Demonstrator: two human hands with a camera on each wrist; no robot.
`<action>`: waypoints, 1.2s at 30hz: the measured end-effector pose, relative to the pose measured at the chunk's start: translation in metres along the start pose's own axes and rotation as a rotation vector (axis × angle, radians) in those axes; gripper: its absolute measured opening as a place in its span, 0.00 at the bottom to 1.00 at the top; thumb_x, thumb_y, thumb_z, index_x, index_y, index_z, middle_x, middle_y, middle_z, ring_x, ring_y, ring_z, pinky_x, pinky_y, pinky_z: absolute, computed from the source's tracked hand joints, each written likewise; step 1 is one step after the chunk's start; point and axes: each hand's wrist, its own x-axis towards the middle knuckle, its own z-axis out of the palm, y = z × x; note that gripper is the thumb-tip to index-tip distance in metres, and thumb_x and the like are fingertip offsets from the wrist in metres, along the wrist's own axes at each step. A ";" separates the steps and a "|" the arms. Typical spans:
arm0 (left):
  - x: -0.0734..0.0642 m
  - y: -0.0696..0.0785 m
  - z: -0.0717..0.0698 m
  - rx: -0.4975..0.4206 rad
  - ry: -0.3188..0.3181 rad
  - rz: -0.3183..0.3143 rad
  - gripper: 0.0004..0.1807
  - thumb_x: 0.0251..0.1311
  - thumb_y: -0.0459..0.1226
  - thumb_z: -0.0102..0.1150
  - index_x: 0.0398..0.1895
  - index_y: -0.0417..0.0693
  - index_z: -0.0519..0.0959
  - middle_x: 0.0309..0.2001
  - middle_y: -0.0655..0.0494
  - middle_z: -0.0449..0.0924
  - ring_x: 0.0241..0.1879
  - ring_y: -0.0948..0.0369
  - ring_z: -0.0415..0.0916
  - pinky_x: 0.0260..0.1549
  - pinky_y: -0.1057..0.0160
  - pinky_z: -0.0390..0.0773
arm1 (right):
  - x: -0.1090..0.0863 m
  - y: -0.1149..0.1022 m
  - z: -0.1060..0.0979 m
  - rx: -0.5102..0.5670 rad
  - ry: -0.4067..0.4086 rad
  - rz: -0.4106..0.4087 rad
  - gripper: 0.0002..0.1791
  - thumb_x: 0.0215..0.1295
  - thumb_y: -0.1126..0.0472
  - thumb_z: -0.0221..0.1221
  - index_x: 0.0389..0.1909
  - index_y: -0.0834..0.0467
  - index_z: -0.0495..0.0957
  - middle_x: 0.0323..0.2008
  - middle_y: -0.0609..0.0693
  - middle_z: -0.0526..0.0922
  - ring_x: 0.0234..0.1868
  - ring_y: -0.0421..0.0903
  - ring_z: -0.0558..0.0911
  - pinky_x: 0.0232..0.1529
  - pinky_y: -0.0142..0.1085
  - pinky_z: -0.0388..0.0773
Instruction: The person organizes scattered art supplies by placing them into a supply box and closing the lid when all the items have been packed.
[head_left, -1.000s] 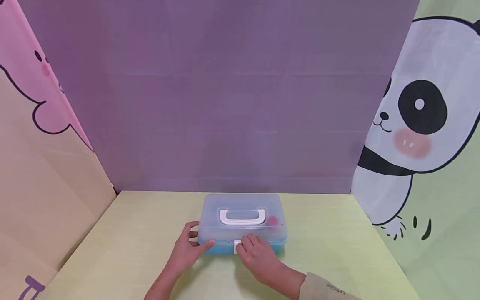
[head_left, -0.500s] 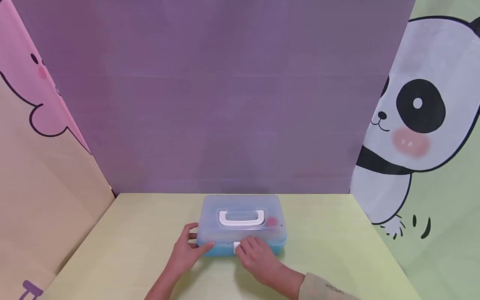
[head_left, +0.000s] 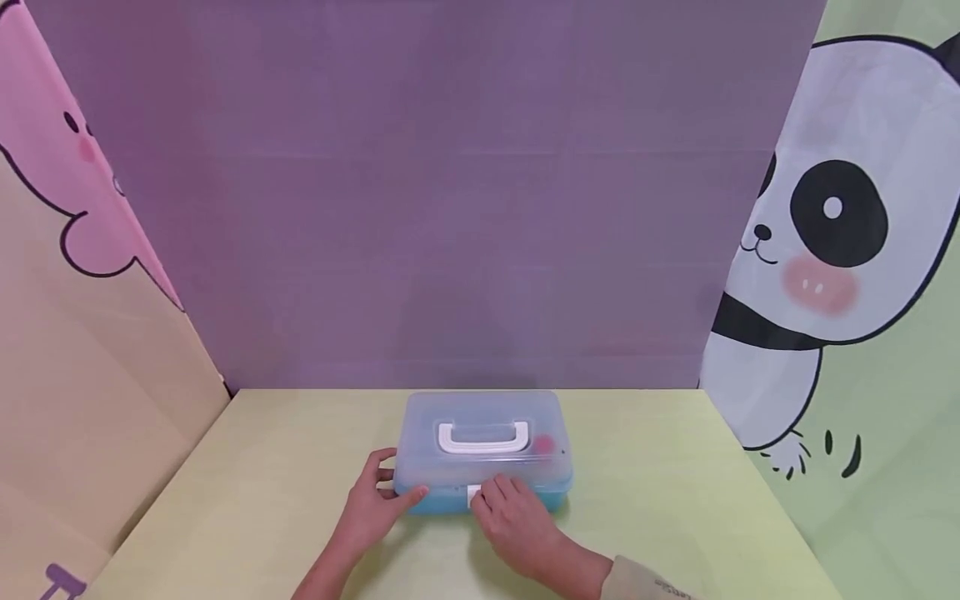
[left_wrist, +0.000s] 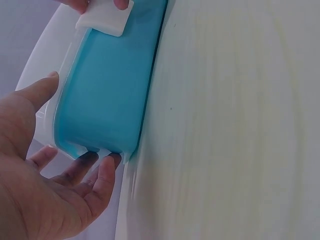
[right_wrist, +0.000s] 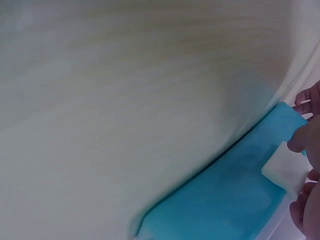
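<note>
A plastic storage box (head_left: pixel 480 468) with a clear lid and a blue base rests on the table, its lid down. A white handle (head_left: pixel 483 439) lies on top of the lid. At the box's left end, my left hand (head_left: pixel 369 502) grips the corner, thumb on the lid's front edge and fingers bent against the side wall. My right hand (head_left: pixel 517 521) pinches the white latch (left_wrist: pixel 106 17) at the middle of the front; in the right wrist view its thumb and fingertips lie on two sides of the latch (right_wrist: pixel 287 169). A blurred pink thing (head_left: pixel 543 445) shows through the lid.
The pale yellow table (head_left: pixel 645 475) ends at a purple backdrop (head_left: pixel 450 208) just behind the box. Side panels stand at left and right, the right one (head_left: pixel 840 292) printed with a panda.
The head view has shifted slightly, so the box sits a little lower in it. Both hands keep their places on the box and latch.
</note>
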 end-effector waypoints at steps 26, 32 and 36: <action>-0.025 0.022 -0.013 0.600 0.165 0.228 0.46 0.53 0.55 0.68 0.70 0.43 0.60 0.59 0.38 0.70 0.53 0.39 0.72 0.44 0.39 0.73 | 0.019 0.005 -0.049 0.353 -0.076 0.218 0.16 0.56 0.52 0.66 0.42 0.54 0.77 0.39 0.43 0.76 0.42 0.43 0.74 0.43 0.36 0.74; -0.037 0.040 -0.014 0.750 0.264 0.381 0.45 0.46 0.52 0.73 0.67 0.45 0.66 0.56 0.37 0.71 0.55 0.35 0.68 0.41 0.32 0.71 | 0.030 0.014 -0.069 0.368 -0.054 0.282 0.24 0.56 0.50 0.66 0.51 0.56 0.76 0.49 0.47 0.77 0.52 0.46 0.75 0.55 0.39 0.71; -0.045 0.052 -0.012 0.823 0.217 0.373 0.46 0.46 0.56 0.71 0.68 0.50 0.67 0.60 0.33 0.66 0.59 0.27 0.59 0.48 0.28 0.64 | 0.033 0.017 -0.086 0.344 -0.218 0.344 0.35 0.59 0.44 0.64 0.64 0.56 0.69 0.61 0.53 0.73 0.62 0.53 0.71 0.60 0.49 0.68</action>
